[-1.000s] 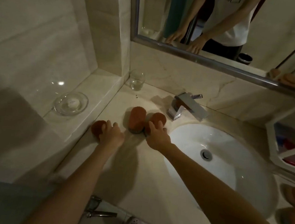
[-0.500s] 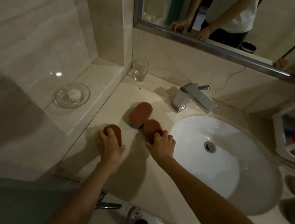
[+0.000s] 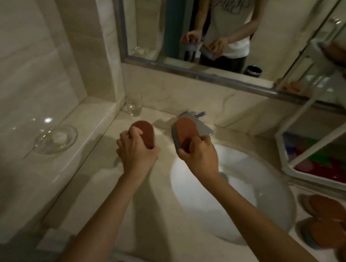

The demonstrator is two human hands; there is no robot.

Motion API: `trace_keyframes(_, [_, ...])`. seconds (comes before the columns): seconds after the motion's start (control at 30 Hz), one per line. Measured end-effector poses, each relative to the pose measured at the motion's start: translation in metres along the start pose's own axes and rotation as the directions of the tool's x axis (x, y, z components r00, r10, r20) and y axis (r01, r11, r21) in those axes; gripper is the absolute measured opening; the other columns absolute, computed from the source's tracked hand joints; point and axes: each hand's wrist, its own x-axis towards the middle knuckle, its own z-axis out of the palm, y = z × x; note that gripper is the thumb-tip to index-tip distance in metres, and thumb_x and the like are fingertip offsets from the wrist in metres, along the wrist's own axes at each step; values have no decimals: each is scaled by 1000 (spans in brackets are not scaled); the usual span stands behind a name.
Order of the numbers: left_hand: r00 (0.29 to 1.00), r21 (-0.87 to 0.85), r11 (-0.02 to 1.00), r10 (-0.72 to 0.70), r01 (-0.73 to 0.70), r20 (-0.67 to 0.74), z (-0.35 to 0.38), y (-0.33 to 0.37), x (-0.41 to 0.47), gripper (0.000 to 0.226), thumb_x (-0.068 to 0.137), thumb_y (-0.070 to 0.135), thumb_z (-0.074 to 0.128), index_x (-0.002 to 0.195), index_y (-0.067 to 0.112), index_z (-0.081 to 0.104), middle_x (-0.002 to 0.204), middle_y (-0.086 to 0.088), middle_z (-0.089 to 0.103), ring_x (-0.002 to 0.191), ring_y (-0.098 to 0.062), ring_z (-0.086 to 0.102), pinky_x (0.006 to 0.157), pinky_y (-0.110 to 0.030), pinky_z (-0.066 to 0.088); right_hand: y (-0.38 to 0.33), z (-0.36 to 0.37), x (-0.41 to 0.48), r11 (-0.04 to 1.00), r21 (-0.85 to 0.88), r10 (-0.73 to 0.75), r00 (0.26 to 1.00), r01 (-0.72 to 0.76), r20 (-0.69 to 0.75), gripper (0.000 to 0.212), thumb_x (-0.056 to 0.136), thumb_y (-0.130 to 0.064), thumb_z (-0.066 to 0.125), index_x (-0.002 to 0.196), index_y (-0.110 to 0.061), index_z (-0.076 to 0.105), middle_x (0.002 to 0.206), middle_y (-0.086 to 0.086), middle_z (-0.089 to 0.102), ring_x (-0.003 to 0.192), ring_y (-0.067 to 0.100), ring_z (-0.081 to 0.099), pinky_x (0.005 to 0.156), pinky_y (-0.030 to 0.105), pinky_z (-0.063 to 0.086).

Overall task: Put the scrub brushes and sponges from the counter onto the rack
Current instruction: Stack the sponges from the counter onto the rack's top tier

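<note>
I have a sponge in each hand, both lifted off the counter (image 3: pixel 159 223). My left hand (image 3: pixel 136 152) is curled round the near end of the left sponge (image 3: pixel 144 132), and my right hand (image 3: pixel 199 156) pinches the right sponge (image 3: pixel 185 132) between thumb and fingers. Its long axis points away from me and its grey underside is turned left. The rack (image 3: pixel 321 141) stands to the far right, beyond the sink basin (image 3: pixel 267 193), so I judge the right hand nearer and the left has the longer reach across. The faucet (image 3: pixel 204 128) sits just behind the right sponge and could catch it on the swing. More sponges (image 3: pixel 323 219) lie on the counter at the near right; a glass (image 3: pixel 133 106) stands far left.
</note>
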Motion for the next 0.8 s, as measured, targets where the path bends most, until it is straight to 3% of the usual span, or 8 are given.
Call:
trace_keyframes(0.17, [973, -128, 965, 230, -228, 6, 13, 113, -25, 54, 71, 27, 72, 115, 16, 43, 131, -13, 44, 124, -31, 38, 101, -40, 33, 30, -106, 4, 1000, 28, 4, 977, 2, -215, 27, 79, -33, 67, 86, -9, 55, 103, 15, 57, 83, 35, 59, 65, 29, 38])
trace_keyframes(0.33, [912, -170, 898, 409, -405, -11, 40, 220, -69, 54, 70, 31, 71, 114, 20, 42, 129, -10, 43, 121, -29, 38, 100, -38, 34, 90, -209, 2, 999, -31, 11, 925, -25, -380, 42, 80, -40, 66, 108, -10, 56, 106, 12, 58, 90, 29, 58, 74, 38, 48])
trace_keyframes(0.47, [877, -212, 856, 480, -471, -14, 75, 297, -102, 55, 70, 31, 72, 114, 17, 42, 128, -12, 40, 122, -30, 34, 97, -38, 35, 152, -287, 0, 1000, -20, -12, 867, 2, -498, 40, 79, -40, 67, 103, -10, 55, 102, 11, 59, 89, 28, 58, 74, 42, 50])
trace_keyframes(0.57, [849, -249, 823, 528, -511, 2, 104, 353, -125, 54, 71, 31, 72, 113, 17, 42, 127, -11, 37, 122, -29, 32, 96, -36, 35, 203, -339, 6, 999, -14, 24, 849, -37, -527, 36, 81, -43, 65, 98, -13, 52, 97, 5, 56, 85, 22, 56, 71, 35, 48])
trace_keyframes(0.67, [839, -256, 817, 543, -517, 37, 130, 403, -143, 54, 72, 33, 71, 114, 17, 41, 130, -11, 36, 124, -29, 30, 95, -37, 36, 252, -381, 26, 998, 27, 65, 847, -60, -527, 35, 82, -43, 63, 94, -13, 50, 94, 8, 60, 82, 24, 57, 68, 37, 47])
trace_keyframes(0.8, [860, -270, 842, 504, -468, 81, 155, 451, -151, 54, 74, 36, 69, 115, 16, 40, 129, -12, 38, 125, -28, 30, 91, -34, 34, 305, -414, 61, 980, 121, 196, 867, -157, -458, 38, 85, -43, 60, 101, -12, 49, 106, 12, 61, 92, 25, 59, 71, 34, 47])
